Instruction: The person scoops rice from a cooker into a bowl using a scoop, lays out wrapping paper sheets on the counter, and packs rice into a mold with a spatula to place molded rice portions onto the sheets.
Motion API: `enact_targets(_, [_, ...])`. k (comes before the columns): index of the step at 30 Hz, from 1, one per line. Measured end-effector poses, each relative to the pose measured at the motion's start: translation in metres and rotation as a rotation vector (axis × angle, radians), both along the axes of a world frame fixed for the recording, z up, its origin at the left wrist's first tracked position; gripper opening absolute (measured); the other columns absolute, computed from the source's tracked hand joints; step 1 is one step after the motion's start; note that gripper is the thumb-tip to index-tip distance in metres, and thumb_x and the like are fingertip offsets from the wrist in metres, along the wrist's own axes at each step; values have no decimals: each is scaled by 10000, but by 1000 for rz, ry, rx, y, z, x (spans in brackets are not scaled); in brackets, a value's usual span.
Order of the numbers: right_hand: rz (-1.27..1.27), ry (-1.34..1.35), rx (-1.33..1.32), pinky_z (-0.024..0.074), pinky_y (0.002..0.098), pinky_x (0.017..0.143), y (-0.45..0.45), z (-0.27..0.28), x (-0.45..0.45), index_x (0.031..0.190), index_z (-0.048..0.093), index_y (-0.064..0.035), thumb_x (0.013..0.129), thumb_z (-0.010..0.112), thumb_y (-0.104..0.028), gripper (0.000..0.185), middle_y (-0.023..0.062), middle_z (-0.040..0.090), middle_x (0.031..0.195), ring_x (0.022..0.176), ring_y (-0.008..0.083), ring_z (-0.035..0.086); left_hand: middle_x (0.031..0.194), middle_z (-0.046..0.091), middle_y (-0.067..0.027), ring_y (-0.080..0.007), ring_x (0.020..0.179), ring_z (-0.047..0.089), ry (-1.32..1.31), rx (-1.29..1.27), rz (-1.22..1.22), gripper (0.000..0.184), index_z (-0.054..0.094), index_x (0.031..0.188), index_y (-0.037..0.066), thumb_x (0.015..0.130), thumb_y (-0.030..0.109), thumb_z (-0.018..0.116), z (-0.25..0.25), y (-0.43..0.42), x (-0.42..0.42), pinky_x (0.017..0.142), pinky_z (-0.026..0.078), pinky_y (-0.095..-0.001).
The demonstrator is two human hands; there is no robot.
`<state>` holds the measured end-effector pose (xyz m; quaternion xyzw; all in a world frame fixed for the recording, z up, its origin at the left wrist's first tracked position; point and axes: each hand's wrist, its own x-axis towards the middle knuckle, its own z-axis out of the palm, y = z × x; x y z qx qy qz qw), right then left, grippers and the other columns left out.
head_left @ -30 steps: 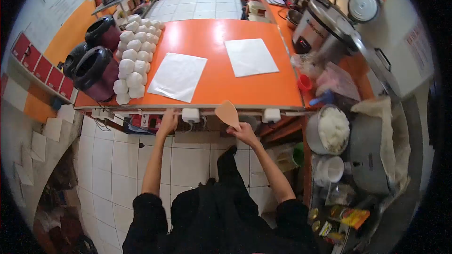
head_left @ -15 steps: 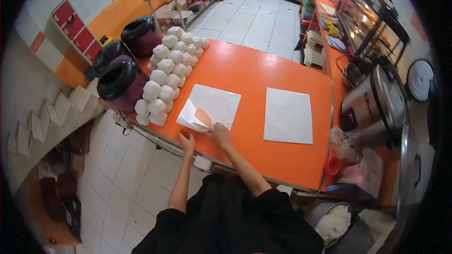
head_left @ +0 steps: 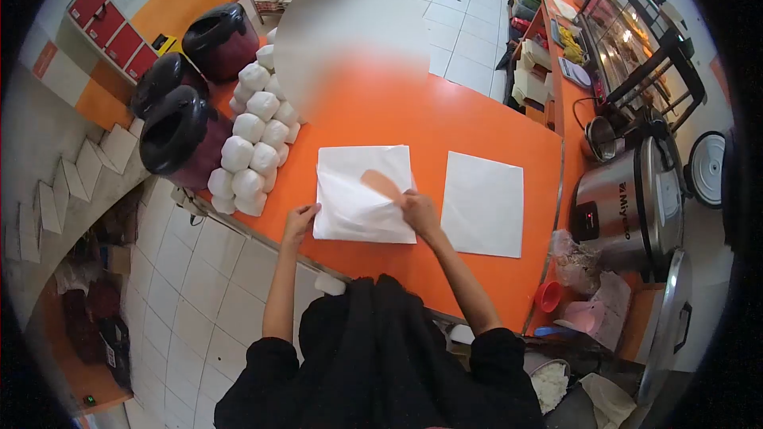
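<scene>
A stack of white paper sheets (head_left: pixel 350 226) lies on the orange table, its top sheet wrinkled. My right hand (head_left: pixel 420 214), at the right edge of the stack, is closed round a peach-coloured rice paddle (head_left: pixel 381 184) whose flat blade points left over the paper. At the lower left edge of the same stack, my left hand (head_left: pixel 300 222) pinches the paper's side. A second white paper stack (head_left: pixel 483 205) lies flat to the right. Piled on the table's left side are several white paper-wrapped bundles (head_left: pixel 238 154).
Dark red lidded containers (head_left: pixel 191 139) stand beyond the bundles. A large rice cooker (head_left: pixel 628 202) stands at right, near a red cup (head_left: pixel 548 295). Below it, a pot holds white rice (head_left: pixel 550 388). A blurred patch covers the table's far end.
The near paper stack has shifted right and straightened, closer to the second stack. My right hand has moved right with the paddle. My left hand has closed on the paper's edge.
</scene>
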<state>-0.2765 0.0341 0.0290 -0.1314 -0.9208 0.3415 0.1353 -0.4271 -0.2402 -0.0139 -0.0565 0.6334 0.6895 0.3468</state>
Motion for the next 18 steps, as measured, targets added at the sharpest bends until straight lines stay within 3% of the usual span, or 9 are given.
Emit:
enact_targets(2, [-184,65,-47,487,400,652,28,26,7,782,627,-16,793,513,-103,144,115,618,875,722,319,600,790,635,-41,-97,656,572,52,-58,-7,213,651,901,-28,799,156,689,0,5,1,577,457,-219])
enact_targets(4, [-186,243,159,489,386,608,67,41,21,819,601,16,801,487,-73,146,141,615,848,712,304,602,771,632,-31,-87,649,564,96,-74,-17,205,657,886,-30,781,140,707,-15,3,-3,563,444,-213])
enact_targets(7, [-495,312,332,466,391,615,110,62,57,819,589,60,812,535,-58,131,165,586,807,724,331,588,735,624,-23,-79,626,554,115,-181,-24,183,666,857,-17,789,150,700,-13,1,-5,533,430,-206])
enact_targets(8, [-598,226,572,465,395,606,130,52,71,809,597,61,811,566,-79,144,163,573,781,713,332,586,738,622,-21,-76,625,553,81,-190,-33,191,663,862,-16,797,161,692,-11,0,-5,522,426,-204])
enact_targets(9, [-697,83,549,467,397,613,147,46,88,806,601,62,807,589,-111,174,167,582,798,714,343,585,741,620,-20,-74,624,551,46,-197,-53,200,660,866,-16,805,173,684,-11,-2,-7,511,423,-202])
enact_targets(11, [-813,149,501,459,419,618,177,22,112,796,605,53,799,586,-94,148,184,587,790,709,368,575,733,606,-12,-66,605,533,-4,-239,-63,218,648,867,-8,830,207,656,-18,-4,-11,478,404,-202])
enact_targets(16, [-827,-202,385,463,438,657,234,-24,150,770,624,0,835,503,-195,238,202,602,773,750,365,593,683,525,15,-65,573,452,36,-196,-255,259,588,797,20,886,263,567,-29,-21,-19,460,351,-218])
enact_targets(17, [-910,-79,338,468,435,669,230,-26,149,766,626,-7,830,503,-202,239,190,608,767,756,349,601,681,510,9,-75,589,447,122,-275,-403,270,574,780,8,890,254,554,-27,-24,-23,477,353,-227])
enact_targets(18, [-817,43,635,477,438,672,253,-74,165,812,633,-20,837,491,-213,241,179,624,804,781,340,613,661,493,9,-80,581,435,117,-233,-374,269,572,783,-5,891,241,550,-28,-26,-19,485,353,-230])
